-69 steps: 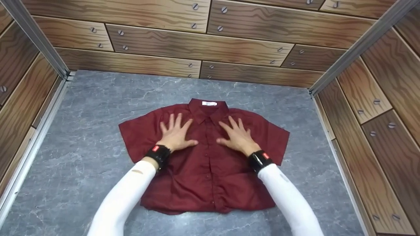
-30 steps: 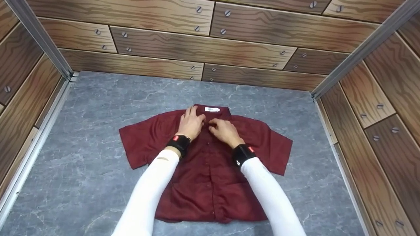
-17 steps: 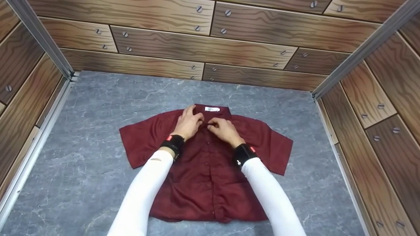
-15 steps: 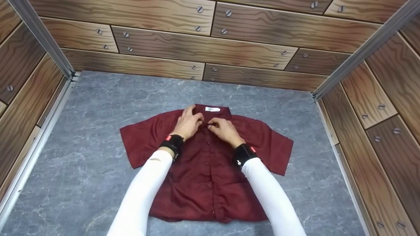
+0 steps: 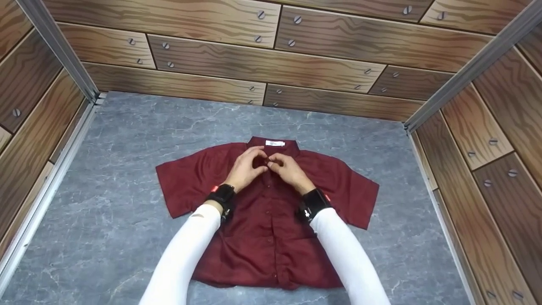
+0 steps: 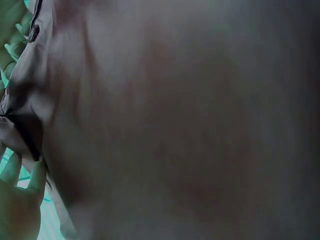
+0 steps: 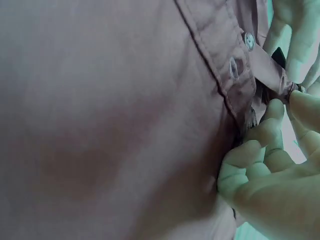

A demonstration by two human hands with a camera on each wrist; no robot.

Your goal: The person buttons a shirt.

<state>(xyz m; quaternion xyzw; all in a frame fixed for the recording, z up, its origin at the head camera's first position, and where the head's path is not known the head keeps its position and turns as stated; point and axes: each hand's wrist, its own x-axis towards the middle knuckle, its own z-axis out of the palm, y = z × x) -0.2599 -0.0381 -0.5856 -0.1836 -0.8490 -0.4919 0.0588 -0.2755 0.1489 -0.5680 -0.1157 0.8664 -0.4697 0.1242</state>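
Observation:
A dark red short-sleeved button-up shirt [image 5: 245, 237] lies front up, its collar [image 5: 292, 147] with a white label at the far side. My left hand [image 5: 243, 169] pinches the front placket just below the collar, thumb and forefinger forming a ring in the head view. Facing it, my right hand [image 5: 290, 170] pinches the placket at the same spot with thumb and forefinger. In the right wrist view a button [image 7: 248, 41] and a buttonhole [image 7: 233, 68] show beside the gathered cloth, which the right fingers [image 7: 240, 160] hold. In the left wrist view, cloth fills most of the picture.
The shirt lies on a grey marbled surface [image 5: 106, 169]. Wood-patterned panels [image 5: 211, 55] stand at the back and both sides, with metal rails [image 5: 465, 72] at the corners. Both wrists carry black bands [image 5: 222, 195].
From lying spread on the chest, both hands have come together under the collar, fingers bent in. Most recently the left hand has drawn slightly down from the collar, its thumb now visible.

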